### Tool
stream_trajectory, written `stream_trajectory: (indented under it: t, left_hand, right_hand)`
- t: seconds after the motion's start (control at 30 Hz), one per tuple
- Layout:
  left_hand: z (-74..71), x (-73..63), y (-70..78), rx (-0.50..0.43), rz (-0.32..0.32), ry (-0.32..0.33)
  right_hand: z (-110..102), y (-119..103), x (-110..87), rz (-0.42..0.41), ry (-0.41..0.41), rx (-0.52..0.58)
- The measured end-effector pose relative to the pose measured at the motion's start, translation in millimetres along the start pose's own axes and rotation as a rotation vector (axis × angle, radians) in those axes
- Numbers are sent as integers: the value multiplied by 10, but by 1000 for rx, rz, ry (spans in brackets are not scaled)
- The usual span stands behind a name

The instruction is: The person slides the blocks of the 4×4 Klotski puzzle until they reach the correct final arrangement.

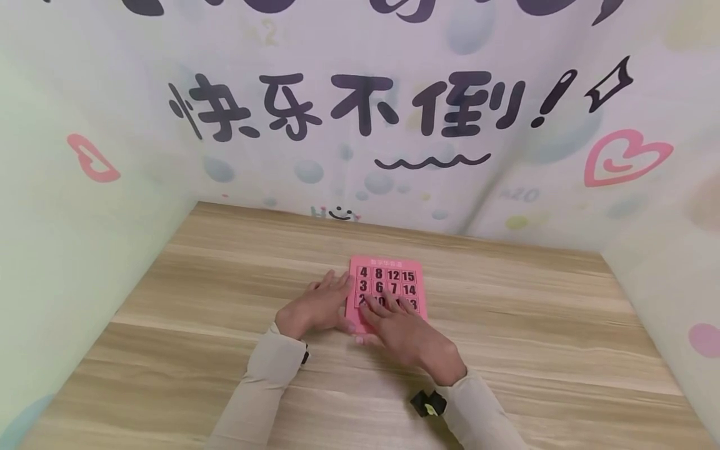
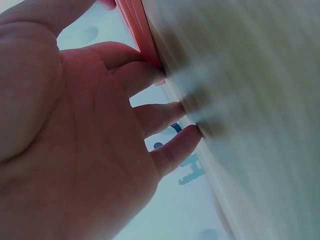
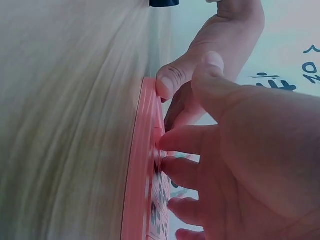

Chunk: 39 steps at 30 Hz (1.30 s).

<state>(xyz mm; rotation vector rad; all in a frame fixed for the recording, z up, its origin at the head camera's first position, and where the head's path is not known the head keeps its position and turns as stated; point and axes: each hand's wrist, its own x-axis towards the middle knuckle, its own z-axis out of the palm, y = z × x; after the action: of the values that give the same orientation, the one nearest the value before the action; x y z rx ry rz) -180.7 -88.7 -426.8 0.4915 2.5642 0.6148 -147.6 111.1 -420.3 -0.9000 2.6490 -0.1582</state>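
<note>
A pink number sliding puzzle lies flat on the wooden table, with black numbers on its tiles. My left hand holds it at the left side: the thumb rests on the near-left corner and the fingers lie along the left edge. In the left wrist view, some fingertips of the left hand touch the tabletop beside the pink frame. Fingers of my right hand are spread over the lower tiles, hiding several numbers. From the right wrist, the right hand's fingertips touch the tile face.
The wood-grain tabletop stretches around the puzzle. A printed white backdrop with large dark characters stands behind the table, and pale walls close in both sides. Dark bands sit at my cuffs.
</note>
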Motion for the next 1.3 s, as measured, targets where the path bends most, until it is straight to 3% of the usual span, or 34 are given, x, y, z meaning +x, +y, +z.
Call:
stream_trajectory:
  t: [0.3, 0.67, 1.3]
  left_hand:
    - [26, 48, -3, -11, 3, 2]
    - [64, 66, 39, -9, 5, 4]
    - [18, 39, -26, -1, -22, -6]
  right_hand:
    - [-153, 114, -129, -18, 19, -57]
    - [-100, 117, -398, 27, 38, -137]
    - [-38, -139, -330, 72, 54, -163]
